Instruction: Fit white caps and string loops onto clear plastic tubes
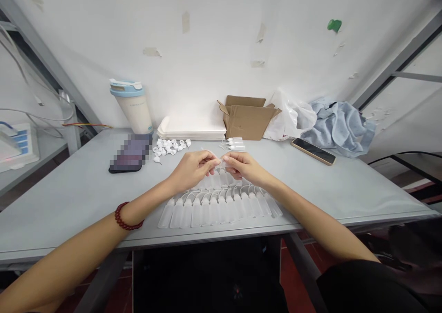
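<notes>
Pinching hands, head view: left hand (197, 166) and right hand (242, 166) meet over the table (72, 193), thumbs closed toward fingers, almost no gap, on a small pale piece (221, 164) between the fingertips; its exact shape is too small to tell.
Front bottles: a row of translucent bottles (221, 211) lies side by side nearer the person, thin curved tubes at the cap ends.
Rear bottles: more bottles (216, 181) lie beyond that row, just below the hands, partly hidden.
White caps: a loose heap of caps (168, 146), beyond the left hand.
Three small bottles: bottles (236, 144) lying just in front of an open cardboard box (245, 122).
Wrist: dark red beaded bracelet (125, 217) on the left arm.
Phone: dark-screened phone (313, 151), right, near crumpled blue cloth (340, 125).
</notes>
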Motion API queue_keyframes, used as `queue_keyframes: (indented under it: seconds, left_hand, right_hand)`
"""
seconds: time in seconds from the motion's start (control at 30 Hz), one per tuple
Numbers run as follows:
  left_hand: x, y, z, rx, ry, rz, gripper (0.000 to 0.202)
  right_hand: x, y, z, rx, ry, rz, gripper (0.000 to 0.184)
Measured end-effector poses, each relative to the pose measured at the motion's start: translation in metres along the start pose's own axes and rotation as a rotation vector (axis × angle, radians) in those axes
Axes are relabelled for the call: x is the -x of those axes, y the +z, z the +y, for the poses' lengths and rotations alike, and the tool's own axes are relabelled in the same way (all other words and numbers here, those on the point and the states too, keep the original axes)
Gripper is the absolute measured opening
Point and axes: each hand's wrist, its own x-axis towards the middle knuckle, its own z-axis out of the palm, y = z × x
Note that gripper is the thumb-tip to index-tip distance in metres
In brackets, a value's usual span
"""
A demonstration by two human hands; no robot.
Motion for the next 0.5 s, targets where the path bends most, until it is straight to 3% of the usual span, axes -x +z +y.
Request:
queue_keyframes:
  seconds: [0.13,0.23,0.37,0.5]
  left_hand:
    - [-0.0010,0.0002,-0.0052,-0.017,-0.052,-0.024,0.045]
    - [-0.0012,0.0006,-0.0058,0.005,-0.070,-0.028,0.047]
    - [0.0005,0.0014,-0.0011,-0.014,-0.025,0.015,0.039]
    - [0.0030,0.0018,0.0023,-0.103,0.114,0.061,0.026]
  right_hand:
    - [0.0035,0.0051,-0.0033,0.141,-0.049,0.033,0.030]
    - [0.0042,0.0056,-0.0044,0.142,-0.038,0.019,0.030]
    - [0.0029,0.0015,-0.0036,0.011,0.014,-0.002,0.029]
    - [0.0027,-0.0026,-0.0046,-0.122,0.103,-0.018,0.029]
